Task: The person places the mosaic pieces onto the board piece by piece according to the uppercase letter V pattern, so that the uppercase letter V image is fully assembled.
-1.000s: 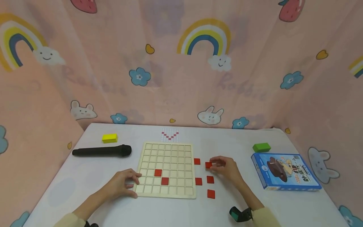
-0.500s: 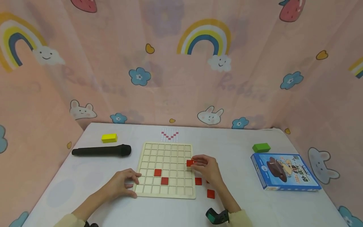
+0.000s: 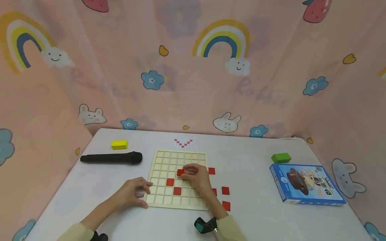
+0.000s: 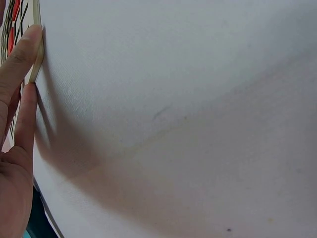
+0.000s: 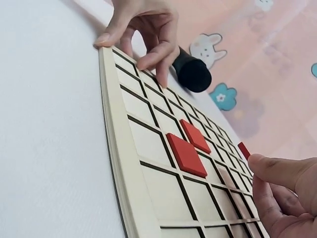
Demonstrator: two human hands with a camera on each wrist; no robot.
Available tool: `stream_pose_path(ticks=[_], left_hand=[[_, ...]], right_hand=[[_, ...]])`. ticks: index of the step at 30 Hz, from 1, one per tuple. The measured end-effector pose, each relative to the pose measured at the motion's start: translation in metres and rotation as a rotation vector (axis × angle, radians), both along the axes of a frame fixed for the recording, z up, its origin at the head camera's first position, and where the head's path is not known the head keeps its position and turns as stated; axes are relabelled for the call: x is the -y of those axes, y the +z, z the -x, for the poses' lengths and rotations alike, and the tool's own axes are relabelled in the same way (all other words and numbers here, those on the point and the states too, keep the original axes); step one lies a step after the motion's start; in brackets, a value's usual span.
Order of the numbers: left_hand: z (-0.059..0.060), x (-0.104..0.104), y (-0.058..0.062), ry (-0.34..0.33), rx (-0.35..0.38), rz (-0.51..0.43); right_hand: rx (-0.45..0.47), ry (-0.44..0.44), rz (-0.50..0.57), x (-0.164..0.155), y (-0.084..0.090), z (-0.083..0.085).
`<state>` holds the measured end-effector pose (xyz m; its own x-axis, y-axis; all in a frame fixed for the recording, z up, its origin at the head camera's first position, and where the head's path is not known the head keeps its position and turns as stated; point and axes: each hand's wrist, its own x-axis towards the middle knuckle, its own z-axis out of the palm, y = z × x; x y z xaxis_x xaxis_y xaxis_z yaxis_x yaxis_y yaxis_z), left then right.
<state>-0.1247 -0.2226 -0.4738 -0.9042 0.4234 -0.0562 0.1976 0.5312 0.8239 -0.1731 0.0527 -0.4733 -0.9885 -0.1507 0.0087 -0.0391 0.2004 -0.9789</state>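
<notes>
Left hand point(image 3: 131, 194) at board point(image 3: 169, 200) edge

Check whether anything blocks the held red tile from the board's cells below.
Nothing visible does. The right hand holds the red tile over the board; the two placed tiles lie in nearer rows.

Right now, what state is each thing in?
Grid board, flat, mostly unfilled
Two red tiles, set in its squares
Held tile, lifted above board
Four loose tiles, off the board
Left hand, touching board's edge
Right hand, pinching held tile
Box, looks closed, flat
Microphone, lying down
Pattern sheet, flat
Yellow block, flat
Green block, flat
</notes>
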Motion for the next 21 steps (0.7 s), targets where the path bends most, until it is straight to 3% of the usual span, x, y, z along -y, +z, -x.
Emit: stream_pose_path(ticks=[12,21], left_hand=[[0.000,-0.001,0.000,-0.011,0.019,-0.024],[0.000,0.000,0.000,-0.014,0.025,-0.022]], right_hand=[[-0.103,0.041,-0.107,0.034,-0.001,0.006],[-0.129,0.092,-0.172,0.048,-0.004,0.009]])
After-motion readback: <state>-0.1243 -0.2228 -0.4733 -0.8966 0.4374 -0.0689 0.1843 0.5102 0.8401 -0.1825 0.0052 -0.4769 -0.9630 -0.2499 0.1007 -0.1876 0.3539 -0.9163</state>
